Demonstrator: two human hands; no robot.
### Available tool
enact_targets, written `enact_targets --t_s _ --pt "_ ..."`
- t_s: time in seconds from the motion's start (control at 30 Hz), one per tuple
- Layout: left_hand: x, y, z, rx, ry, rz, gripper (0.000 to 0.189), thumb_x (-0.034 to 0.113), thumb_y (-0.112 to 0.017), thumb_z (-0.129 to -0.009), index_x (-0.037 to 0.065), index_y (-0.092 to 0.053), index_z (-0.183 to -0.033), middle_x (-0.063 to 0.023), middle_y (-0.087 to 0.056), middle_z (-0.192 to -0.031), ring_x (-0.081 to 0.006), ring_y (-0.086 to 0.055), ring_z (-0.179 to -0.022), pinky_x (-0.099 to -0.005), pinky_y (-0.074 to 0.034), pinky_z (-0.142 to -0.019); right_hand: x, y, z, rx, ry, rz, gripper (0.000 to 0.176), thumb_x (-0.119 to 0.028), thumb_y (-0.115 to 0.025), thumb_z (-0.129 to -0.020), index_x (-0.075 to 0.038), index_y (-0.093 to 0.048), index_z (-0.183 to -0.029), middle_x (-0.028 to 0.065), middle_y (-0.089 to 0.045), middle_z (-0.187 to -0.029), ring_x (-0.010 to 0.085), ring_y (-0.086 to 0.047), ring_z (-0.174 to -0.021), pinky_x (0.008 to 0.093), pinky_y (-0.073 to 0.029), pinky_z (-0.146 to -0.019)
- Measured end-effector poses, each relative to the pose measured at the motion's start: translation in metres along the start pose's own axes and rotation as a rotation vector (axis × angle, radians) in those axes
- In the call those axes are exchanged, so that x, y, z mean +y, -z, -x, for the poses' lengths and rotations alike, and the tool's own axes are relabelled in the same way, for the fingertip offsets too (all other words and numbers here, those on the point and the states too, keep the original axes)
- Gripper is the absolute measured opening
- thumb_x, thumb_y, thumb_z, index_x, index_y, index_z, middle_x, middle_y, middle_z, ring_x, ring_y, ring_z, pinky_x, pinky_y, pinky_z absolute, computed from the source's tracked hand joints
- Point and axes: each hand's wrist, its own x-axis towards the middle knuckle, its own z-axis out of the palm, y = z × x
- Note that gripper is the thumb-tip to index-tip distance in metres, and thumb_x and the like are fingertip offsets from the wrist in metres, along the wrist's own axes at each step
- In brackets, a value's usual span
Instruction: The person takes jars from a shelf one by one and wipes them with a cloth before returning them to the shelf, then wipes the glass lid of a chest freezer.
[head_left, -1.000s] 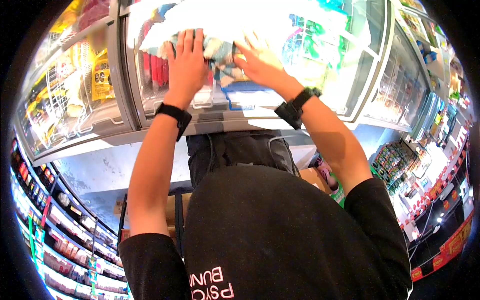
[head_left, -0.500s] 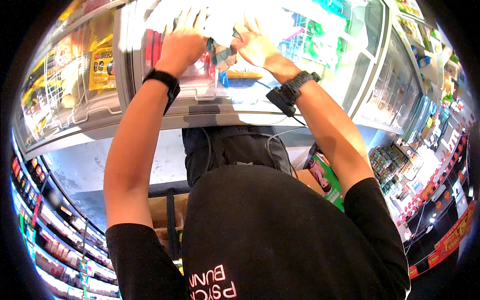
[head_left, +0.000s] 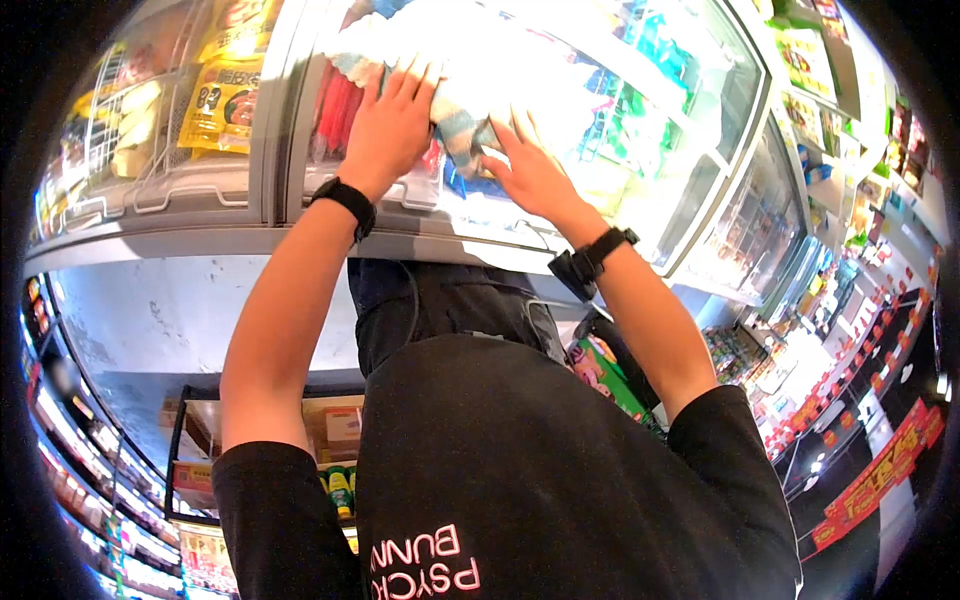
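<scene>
The left hand (head_left: pixel 392 125) and right hand (head_left: pixel 528 170) are pressing flat, fingers spread, on a white-and-teal striped cloth (head_left: pixel 470 85) lying on the freezer's glass lid (head_left: pixel 640 160); uneven pressure risks the cloth bunching and slipping.

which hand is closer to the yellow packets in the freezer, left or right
Left. The left hand lies flat on the striped cloth, just right of the yellow packets under the glass; the right hand presses the cloth farther right.
</scene>
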Motion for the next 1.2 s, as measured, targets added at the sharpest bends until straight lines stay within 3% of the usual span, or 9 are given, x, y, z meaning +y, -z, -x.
enact_targets --t_s 0.2,0.33,0.37,0.47,0.6,0.8,0.87,1.03,1.2 --pt "-0.011 0.011 -0.018 -0.068 0.007 0.021 0.058 0.025 -0.059 -0.089 0.006 -0.049 -0.143 -0.0105 -0.053 -0.143 -0.0241 -0.045 -0.137 -0.0476 -0.027 -0.118 -0.002 0.008 -0.020 -0.035 -0.028 0.068 0.067 -0.039 -0.053 -0.101 -0.006 -0.031 -0.155 0.0306 -0.022 -0.160 0.0489 -0.017 -0.150 0.0499 -0.024 -0.120" --pt "-0.019 -0.001 -0.042 0.065 0.028 0.038 0.062 0.024 -0.059 -0.089 0.010 -0.046 -0.147 -0.0075 -0.049 -0.150 -0.0221 -0.043 -0.139 -0.0477 -0.031 -0.115 0.010 0.009 -0.065 0.046 0.049 0.058 0.053 -0.035 -0.053 -0.098 -0.002 -0.047 -0.139 0.0336 -0.026 -0.157 0.0524 -0.019 -0.147 0.0517 -0.019 -0.122" --pt "-0.020 0.003 -0.049 -0.001 0.041 0.049 0.062 0.022 -0.058 -0.089 0.012 -0.045 -0.149 -0.0057 -0.046 -0.153 -0.0218 -0.042 -0.141 -0.0477 -0.030 -0.115 0.011 0.009 -0.073 0.061 0.026 0.051 0.059 -0.037 -0.053 -0.095 -0.008 -0.043 -0.146 0.0280 -0.021 -0.162 0.0539 -0.019 -0.147 0.0631 -0.023 -0.117" --pt "-0.028 0.003 -0.068 -0.022 0.020 0.019 0.061 0.023 -0.055 -0.091 0.011 -0.044 -0.150 -0.0053 -0.043 -0.156 -0.0212 -0.039 -0.143 -0.0493 -0.029 -0.115 0.025 0.006 -0.104 0.002 0.077 0.130 0.061 -0.038 -0.052 -0.093 -0.010 -0.044 -0.146 0.0274 -0.018 -0.163 0.0530 -0.018 -0.148 0.0632 -0.022 -0.117" --pt "-0.032 -0.005 -0.067 0.132 -0.046 0.136 0.061 0.025 -0.051 -0.087 -0.006 -0.052 -0.140 -0.0205 -0.050 -0.148 -0.0335 -0.042 -0.141 -0.0477 -0.029 -0.117 0.010 0.018 -0.115 0.092 0.029 0.085 0.063 -0.041 -0.053 -0.091 -0.014 -0.044 -0.148 0.0225 -0.013 -0.166 0.0484 -0.014 -0.151 0.0616 -0.018 -0.120" --pt "-0.013 -0.002 -0.060 0.203 -0.011 0.116 0.064 0.025 -0.053 -0.085 -0.007 -0.052 -0.140 -0.0206 -0.051 -0.147 -0.0363 -0.041 -0.141 -0.0479 -0.028 -0.118 -0.001 0.028 -0.112 0.061 -0.015 0.094 0.065 -0.039 -0.051 -0.092 -0.011 -0.041 -0.150 0.0202 -0.017 -0.166 0.0434 -0.014 -0.152 0.0592 -0.017 -0.121" --pt "-0.003 -0.003 -0.058 0.023 0.146 0.015 0.066 0.024 -0.051 -0.093 0.003 -0.036 -0.153 -0.0120 -0.042 -0.154 -0.0264 -0.036 -0.145 -0.0533 -0.027 -0.116 -0.005 0.026 -0.110 0.051 -0.031 0.090 0.064 -0.038 -0.051 -0.092 -0.010 -0.042 -0.149 0.0195 -0.018 -0.166 0.0422 -0.014 -0.153 0.0586 -0.017 -0.121" --pt "0.016 0.010 -0.011 -0.249 0.065 -0.116 0.068 0.021 -0.049 -0.093 -0.004 -0.033 -0.154 -0.0201 -0.032 -0.161 -0.0289 -0.033 -0.147 -0.0565 -0.030 -0.115 -0.011 0.003 -0.060 -0.034 -0.065 0.073 0.062 -0.035 -0.051 -0.092 -0.013 -0.041 -0.150 0.0183 -0.022 -0.165 0.0439 -0.018 -0.151 0.0585 -0.019 -0.121" --pt "0.036 0.010 0.041 -0.141 -0.041 -0.055 0.067 0.022 -0.053 -0.093 -0.002 -0.035 -0.153 -0.0171 -0.044 -0.154 -0.0273 -0.042 -0.140 -0.0523 -0.025 -0.116 -0.019 -0.017 0.008 0.025 -0.001 -0.031 0.062 -0.034 -0.055 -0.094 -0.015 -0.039 -0.151 0.0204 -0.027 -0.162 0.0461 -0.024 -0.148 0.0604 -0.025 -0.118"
